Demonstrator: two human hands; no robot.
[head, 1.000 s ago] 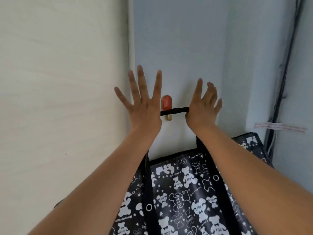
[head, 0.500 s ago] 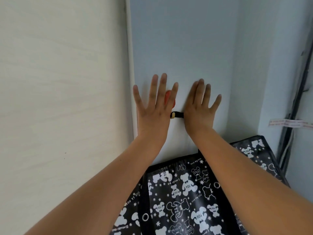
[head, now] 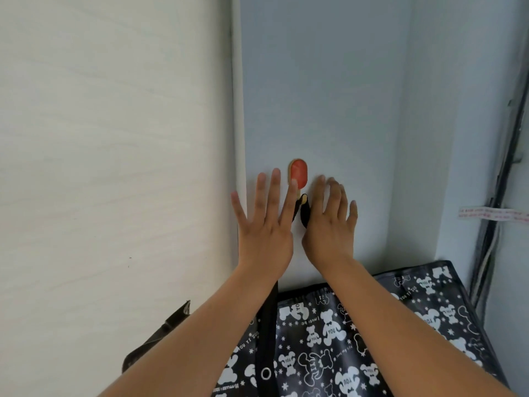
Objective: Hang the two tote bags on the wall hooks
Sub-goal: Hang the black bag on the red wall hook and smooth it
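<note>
A red oval wall hook [head: 298, 173] with a wooden peg is fixed to the pale blue wall. The black strap [head: 305, 214] of a black tote bag [head: 323, 339] printed with white bears is bunched up at the peg, just under the red part. My left hand [head: 264, 227] and my right hand [head: 329, 227] sit close together on either side of the strap, fingers spread flat toward the wall. Both thumbs are hidden underneath, where the strap runs. The bag hangs below my forearms. Only one hook shows.
A cream panel [head: 114, 167] fills the left side and meets the blue wall in a corner. Dark cables [head: 503, 179] run down the right edge, with a strip of labelled tape [head: 492, 213] across them. A dark glossy bag corner [head: 169, 328] pokes out at lower left.
My hands have come together and dropped slightly below the hook. The strap, stretched flat between them a second ago, is now gathered into a narrow bunch at the peg.
</note>
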